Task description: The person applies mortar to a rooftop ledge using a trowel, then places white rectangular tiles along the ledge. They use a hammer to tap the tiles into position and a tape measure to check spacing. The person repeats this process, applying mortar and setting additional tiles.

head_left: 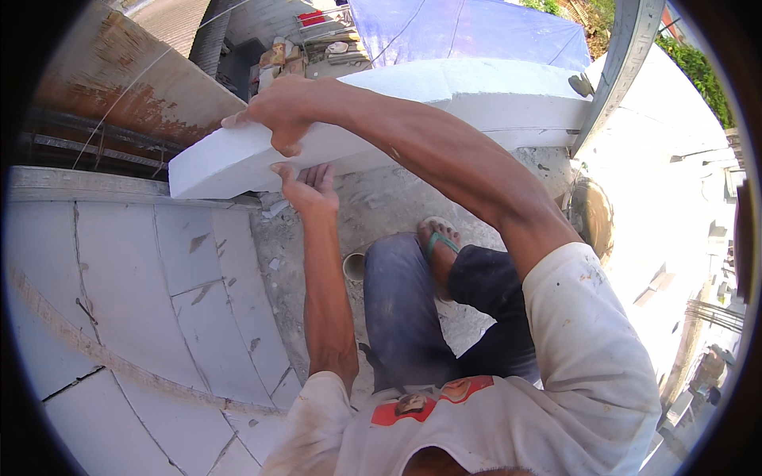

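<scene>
A white building block (226, 163) lies along the top of the low white wall in front of me, its left end reaching toward the corner beside a brown board. My right arm crosses over in front, and my right hand (282, 111) clasps the block from above, thumb down on its near face. Below it, my left hand (312, 189) reaches up, palm toward me, with thumb and fingers against the block's lower edge. My right forearm hides part of the block, so I cannot tell where its right end lies.
A white block wall (119, 278) with open joints rises on the left. On the dusty floor (373, 194) a short pipe end (354, 267) stands near my knee. A metal post (623, 71) stands at right, near a round bucket-like thing (591, 214). Beyond hangs a blue tarp (476, 32).
</scene>
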`<state>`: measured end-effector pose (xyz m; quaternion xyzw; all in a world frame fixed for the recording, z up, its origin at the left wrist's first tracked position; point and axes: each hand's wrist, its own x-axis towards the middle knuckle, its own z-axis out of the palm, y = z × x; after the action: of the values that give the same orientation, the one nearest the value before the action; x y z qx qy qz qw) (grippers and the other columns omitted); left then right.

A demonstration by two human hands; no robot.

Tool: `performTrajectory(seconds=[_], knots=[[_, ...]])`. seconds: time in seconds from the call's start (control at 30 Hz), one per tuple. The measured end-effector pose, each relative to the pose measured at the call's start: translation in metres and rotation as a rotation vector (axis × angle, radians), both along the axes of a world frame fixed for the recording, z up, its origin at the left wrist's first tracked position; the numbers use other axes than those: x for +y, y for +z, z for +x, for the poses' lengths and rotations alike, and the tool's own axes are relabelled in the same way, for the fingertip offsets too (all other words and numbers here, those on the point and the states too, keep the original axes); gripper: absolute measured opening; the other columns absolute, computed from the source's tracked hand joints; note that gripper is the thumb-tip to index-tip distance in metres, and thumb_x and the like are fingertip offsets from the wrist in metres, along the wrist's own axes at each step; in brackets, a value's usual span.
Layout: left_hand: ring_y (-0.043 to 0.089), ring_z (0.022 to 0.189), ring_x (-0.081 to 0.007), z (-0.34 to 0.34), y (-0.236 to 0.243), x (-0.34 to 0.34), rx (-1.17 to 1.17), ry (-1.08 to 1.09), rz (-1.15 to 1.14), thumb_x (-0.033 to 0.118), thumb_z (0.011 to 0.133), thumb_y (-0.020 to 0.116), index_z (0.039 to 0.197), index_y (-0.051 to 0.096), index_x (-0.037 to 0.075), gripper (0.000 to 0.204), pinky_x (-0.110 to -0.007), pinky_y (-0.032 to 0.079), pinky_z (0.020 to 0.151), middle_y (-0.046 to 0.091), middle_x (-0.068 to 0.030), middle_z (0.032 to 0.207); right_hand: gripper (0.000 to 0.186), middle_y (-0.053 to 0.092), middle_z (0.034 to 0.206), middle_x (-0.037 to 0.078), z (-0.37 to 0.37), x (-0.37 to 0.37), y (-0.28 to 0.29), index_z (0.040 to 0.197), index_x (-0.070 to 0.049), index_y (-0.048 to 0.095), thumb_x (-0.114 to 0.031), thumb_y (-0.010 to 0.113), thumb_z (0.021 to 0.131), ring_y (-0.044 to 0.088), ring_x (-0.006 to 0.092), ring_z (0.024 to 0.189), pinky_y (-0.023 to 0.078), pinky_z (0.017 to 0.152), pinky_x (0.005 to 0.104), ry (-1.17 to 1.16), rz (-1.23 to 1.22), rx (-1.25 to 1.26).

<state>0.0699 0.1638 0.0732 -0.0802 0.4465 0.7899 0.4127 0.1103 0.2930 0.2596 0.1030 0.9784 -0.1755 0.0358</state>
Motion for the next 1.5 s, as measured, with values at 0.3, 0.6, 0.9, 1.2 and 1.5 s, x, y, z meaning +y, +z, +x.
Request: performTrajectory(seconds=[0.3,0.6,0.9,1.2,1.5], knots=[[0.043,0.144,-0.0429,-0.001,0.015,0.000,-0.043,-0.109,-0.051,0.076,0.096,0.055,0.157,0.024,-0.011,0.110,-0.058,0.024,0.124,0.040,-0.0283,0.154,0.113,0.074,0.117,0.021,-0.004,0.012,-0.009,0.159,-0.019,0.045,-0.018,0.082,0.053,0.071,0.0393,0.106,0.056,0.096,0.0461,-0.003,0.012,0.116],[0.058,0.122,-0.0340,-0.014,0.004,0.002,-0.042,-0.145,-0.187,0.075,0.094,0.060,0.151,0.044,-0.005,0.100,-0.050,0.041,0.109,0.057,-0.0205,0.136,0.108,0.073,0.122,0.023,-0.012,0.011,-0.012,0.156,-0.019,0.049,-0.023,0.085,0.055,0.071,0.0400,0.111,0.052,0.106,0.0461,-0.073,-0.013,0.069],[0.061,0.123,-0.0411,-0.026,0.023,-0.001,-0.019,-0.184,-0.231,0.061,0.104,0.056,0.151,0.040,-0.010,0.086,-0.048,0.051,0.104,0.049,-0.0257,0.148,0.110,0.062,0.145,0.023,-0.014,0.020,-0.023,0.163,-0.026,0.040,-0.019,0.087,0.064,0.065,0.0398,0.126,0.047,0.115,0.0467,-0.024,-0.077,0.109],[0.056,0.135,-0.0323,-0.061,0.084,-0.051,0.770,-0.080,-0.238,0.029,0.100,0.074,0.146,0.047,-0.016,0.070,-0.045,0.046,0.112,0.059,-0.0245,0.142,0.060,0.069,0.128,0.016,0.163,-0.034,-0.034,0.143,-0.014,0.062,-0.026,0.084,0.089,0.066,0.0311,0.119,0.052,0.104,0.0442,-0.102,-0.134,0.291],[0.052,0.138,-0.0368,-0.102,0.134,-0.023,2.280,-0.350,-0.389,0.033,0.090,0.084,0.150,0.053,0.006,0.073,-0.051,0.047,0.112,0.055,-0.0168,0.150,0.041,0.076,0.089,0.014,0.489,-0.284,-0.283,0.103,-0.002,0.075,-0.041,0.080,0.090,0.073,0.0279,0.084,0.055,0.077,0.0443,-1.632,-0.712,-0.161]])
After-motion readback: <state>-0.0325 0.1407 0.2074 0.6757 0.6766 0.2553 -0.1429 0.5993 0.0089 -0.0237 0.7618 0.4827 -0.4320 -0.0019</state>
